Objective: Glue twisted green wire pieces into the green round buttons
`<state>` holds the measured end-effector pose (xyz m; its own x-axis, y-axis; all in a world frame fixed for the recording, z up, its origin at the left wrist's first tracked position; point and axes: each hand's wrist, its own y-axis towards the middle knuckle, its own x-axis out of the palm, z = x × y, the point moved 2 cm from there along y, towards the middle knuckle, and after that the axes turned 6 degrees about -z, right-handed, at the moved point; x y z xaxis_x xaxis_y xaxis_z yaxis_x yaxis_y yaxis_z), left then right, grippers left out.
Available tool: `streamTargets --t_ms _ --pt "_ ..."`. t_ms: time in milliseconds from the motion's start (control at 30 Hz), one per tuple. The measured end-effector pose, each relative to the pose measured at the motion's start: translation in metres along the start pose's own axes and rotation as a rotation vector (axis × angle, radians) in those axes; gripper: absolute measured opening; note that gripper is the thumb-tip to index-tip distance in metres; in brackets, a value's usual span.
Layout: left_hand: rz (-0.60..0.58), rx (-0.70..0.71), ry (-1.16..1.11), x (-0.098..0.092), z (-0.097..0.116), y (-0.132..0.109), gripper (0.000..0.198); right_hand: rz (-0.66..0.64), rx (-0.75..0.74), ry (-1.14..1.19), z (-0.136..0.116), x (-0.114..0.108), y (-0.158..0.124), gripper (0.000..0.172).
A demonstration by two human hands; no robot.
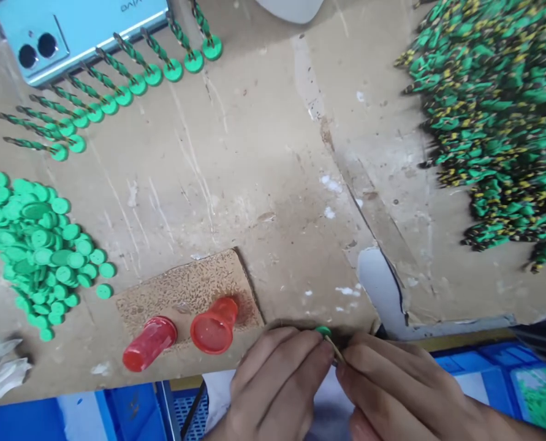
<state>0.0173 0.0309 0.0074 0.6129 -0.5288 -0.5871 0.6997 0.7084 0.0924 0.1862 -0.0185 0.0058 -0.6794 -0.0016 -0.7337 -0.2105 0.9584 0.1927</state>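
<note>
At the table's front edge, my left hand [275, 376] is closed around a small green disc [323, 331]; only a sliver of the disc shows past the fingers. My right hand [396, 380] pinches a thin pale stick [334, 349] whose tip reaches toward the disc. Whether the tip touches the disc, I cannot tell. Just left of my hands, two red cups lie on a piece of brown board [181, 282]: one red cup [148, 343] is tipped away, while the other red cup [214, 327] faces its round end toward me.
Loose green discs [43, 254] form a pile at the left. Small camouflage figures on round green bases [146, 76] line up beside a light-blue phone [89, 30]. A large heap of similar figures [497, 122] covers the right side. Crumpled white tissue [1, 367] lies front left; blue bins [493, 373] are below the table.
</note>
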Motion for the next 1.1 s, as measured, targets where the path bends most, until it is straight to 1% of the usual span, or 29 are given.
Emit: streamTargets --t_ms 67,133,233,300,433,567,667,767,833,900,1000,1067,1100 --pt "0.009 0.014 -0.041 0.0 -0.001 0.002 0.021 0.054 0.037 -0.008 -0.003 0.002 0.004 0.034" --pt "0.038 0.033 -0.055 0.002 -0.001 0.005 0.017 0.077 0.036 -0.002 -0.004 0.002 0.009 0.033" --pt "0.142 0.043 -0.038 0.005 -0.001 0.01 0.016 0.041 -0.033 0.046 -0.002 -0.001 0.016 0.036" --pt "0.176 0.048 -0.012 0.006 -0.001 0.013 0.016 0.012 -0.063 0.068 0.002 -0.004 0.018 0.036" --pt "0.163 0.085 0.018 0.008 -0.001 0.014 0.011 -0.012 -0.052 0.09 0.006 -0.005 0.017 0.032" --pt "0.148 0.078 0.006 0.009 -0.002 0.011 0.011 -0.034 -0.002 0.077 0.003 -0.002 0.014 0.028" --pt "0.155 0.094 0.002 0.009 -0.003 0.011 0.011 -0.029 0.033 0.087 0.0 -0.005 0.013 0.027" --pt "0.178 0.121 0.002 0.011 -0.004 0.011 0.013 -0.044 0.051 0.145 0.001 -0.009 0.01 0.021" --pt "0.191 0.129 0.001 0.013 -0.004 0.01 0.016 -0.07 0.049 0.198 0.003 -0.012 0.006 0.018" --pt "0.204 0.122 0.001 0.015 -0.005 0.009 0.019 -0.055 0.073 0.214 0.007 -0.018 0.0 0.017" --pt "0.211 0.109 0.001 0.015 -0.005 0.008 0.021 -0.021 0.111 0.167 0.014 -0.03 -0.009 0.013" --pt "0.207 0.11 0.009 0.015 -0.005 0.007 0.02 -0.032 0.125 0.183 0.017 -0.037 -0.011 0.011" --pt "0.201 0.111 0.013 0.014 -0.005 0.007 0.02 -0.04 0.129 0.219 0.017 -0.039 -0.011 0.012"
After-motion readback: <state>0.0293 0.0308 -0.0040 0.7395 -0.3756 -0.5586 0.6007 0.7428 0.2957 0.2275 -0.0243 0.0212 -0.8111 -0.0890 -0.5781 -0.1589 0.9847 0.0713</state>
